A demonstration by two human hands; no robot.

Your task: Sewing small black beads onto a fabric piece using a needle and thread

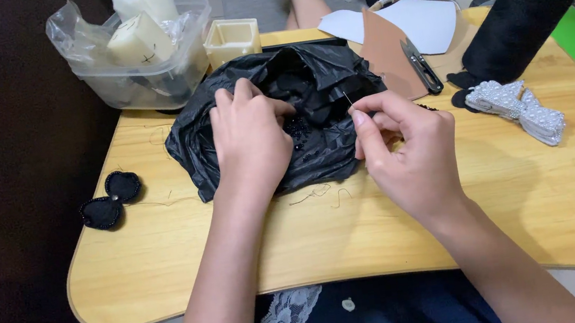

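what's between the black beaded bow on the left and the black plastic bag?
In the head view, only bare wooden tabletop, with a thin loose thread on it, lies between the black beaded bow and the black plastic bag. The left hand rests on the bag.

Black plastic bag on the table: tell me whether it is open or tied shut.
Open. The black plastic bag gapes at its crumpled mouth, and the left hand rests in it.

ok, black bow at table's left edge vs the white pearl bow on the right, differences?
The black bow is dark, flatter and smaller; the pearl bow is white, beaded and bulkier. The black bow lies alone near the left edge; the pearl bow sits beside the black yarn cone. Both rest untouched on the wooden table.
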